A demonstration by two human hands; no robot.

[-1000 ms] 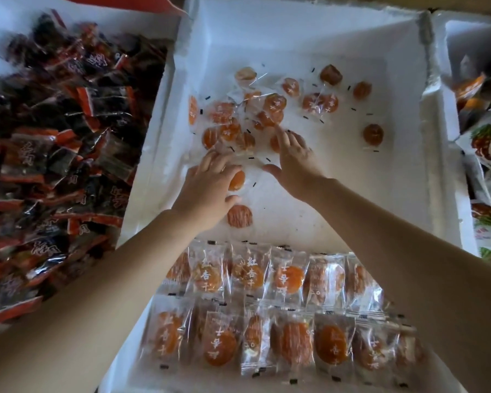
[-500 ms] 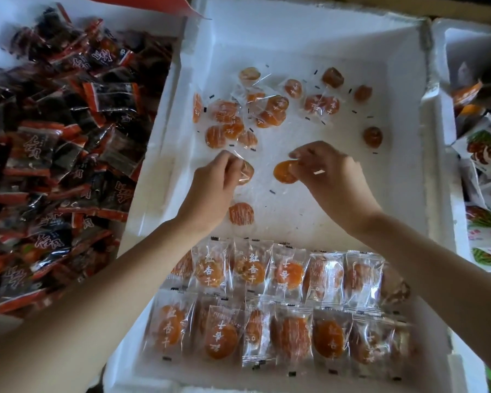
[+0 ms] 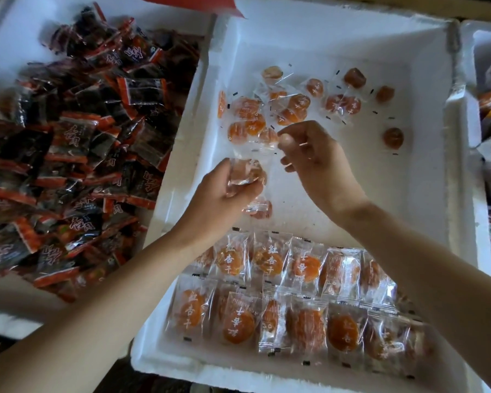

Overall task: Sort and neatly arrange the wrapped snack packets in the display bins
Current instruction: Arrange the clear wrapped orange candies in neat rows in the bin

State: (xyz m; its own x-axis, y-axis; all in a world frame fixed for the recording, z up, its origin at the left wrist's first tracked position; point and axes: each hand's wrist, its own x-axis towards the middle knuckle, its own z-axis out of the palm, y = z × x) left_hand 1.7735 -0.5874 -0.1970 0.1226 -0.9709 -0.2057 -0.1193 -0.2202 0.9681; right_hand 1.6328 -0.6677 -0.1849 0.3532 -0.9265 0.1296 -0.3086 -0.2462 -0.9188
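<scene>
From my station the biggest thing in view is the middle foam bin, white and deep. It is flanked by a left foam bin heaped with dark red-and-black snack packets and a right foam bin of mixed wrappers I cannot read. At the near end of the middle bin lie two neat rows of apricot packets, each packet's long axis running near to far, edges overlapping. At the far end sits the loose scatter of apricot packets, lying every way, with one stray packet well apart to the right.

Between rows and scatter, above bare floor, are the two hands. The left hand has its fingers curled round the held apricot packets, a small bunch. The right hand is just beside it, fingers curled, thumb and forefinger tips together at the clear upper edge of that wrapper. Whether they truly pinch the film I cannot tell. One lone packet lies directly under the left hand.

I judge this step to be gathering for a third row. The free strip lies nearward of the fingers, just beyond the farther row, and the left hand is the nearer one. The bunch would need its long axis turned near to far before laying
</scene>
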